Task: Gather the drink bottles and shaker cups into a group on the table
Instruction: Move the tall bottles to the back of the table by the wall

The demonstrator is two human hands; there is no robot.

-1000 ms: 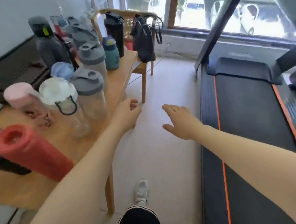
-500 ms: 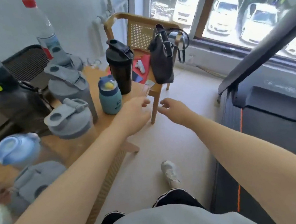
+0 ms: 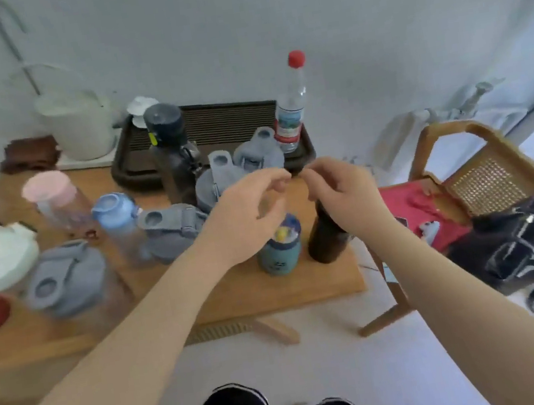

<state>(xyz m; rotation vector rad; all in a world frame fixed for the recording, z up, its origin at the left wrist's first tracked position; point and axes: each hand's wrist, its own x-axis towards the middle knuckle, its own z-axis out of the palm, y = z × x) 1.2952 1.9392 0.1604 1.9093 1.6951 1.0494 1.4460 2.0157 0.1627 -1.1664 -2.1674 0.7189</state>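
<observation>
Only the head view to go on, so here's what it showed. Landmark for everything: the black shaker cup (image 3: 326, 238), standing upright at the right end of the wooden surface (image 3: 292, 288).

The right hand (image 3: 344, 197) hovered directly over that cup's top, fingers loosely curled. Couldn't tell if it was actually touching the lid, since the hand hid it. The left hand (image 3: 247, 219) floated just left of the cup, above the small teal bottle (image 3: 280, 252), also loosely curled and gripping nothing that I could see. Fingertips of the two hands nearly met.

So the key relation: both of those containers sat straight below the hands, long axes vertical, the right hand nearer the cup and the left nearer the teal one. My guess is a top-down grab comes next, then a slide left.

Left of the cup was the rest of the crowd: grey flip-lid shakers (image 3: 172, 230), matte plastic with see-through bodies; a light blue bottle (image 3: 115, 218); a pink-capped clear one (image 3: 53, 196). Behind the cup stood a tall smoky dark bottle (image 3: 171, 154) and a thin clear water bottle (image 3: 290, 112) with a red cap, the latter standing on a slatted dark tray (image 3: 229, 121). To the right of the cup was a cane-backed chair (image 3: 484, 183).

Everything was a bit motion-blurred.
</observation>
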